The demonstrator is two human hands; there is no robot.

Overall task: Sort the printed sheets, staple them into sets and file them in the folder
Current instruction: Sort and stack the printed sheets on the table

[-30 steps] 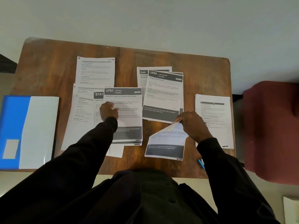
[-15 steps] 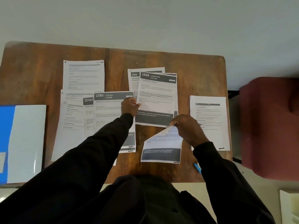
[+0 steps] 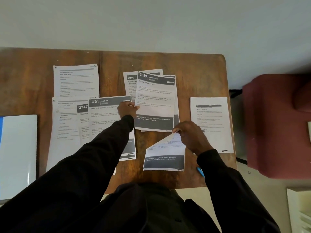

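Observation:
Printed sheets lie spread over a brown wooden table (image 3: 193, 68). My left hand (image 3: 126, 109) pinches the left edge of the sheet headed 2659 (image 3: 155, 101), which lies on top of the 2946 sheet (image 3: 130, 83). Left of it lies the 3791 kitchen sheet (image 3: 104, 113), overlapping the 2747 sheet (image 3: 83, 115). My right hand (image 3: 190, 135) grips the folded-up top corner of a sheet (image 3: 164, 157) near the table's front edge. A blue and white folder (image 3: 18, 153) lies at the far left.
Two text-only sheets (image 3: 75, 81) sit at the back left, another one (image 3: 211, 123) at the right edge. A blue pen (image 3: 200, 171) peeks out under my right sleeve. A dark red armchair (image 3: 277, 123) stands right of the table.
My left hand moved right from the 3791 sheet to the edge of the 2659 sheet and took hold of it. My right hand kept its hold on the folded sheet.

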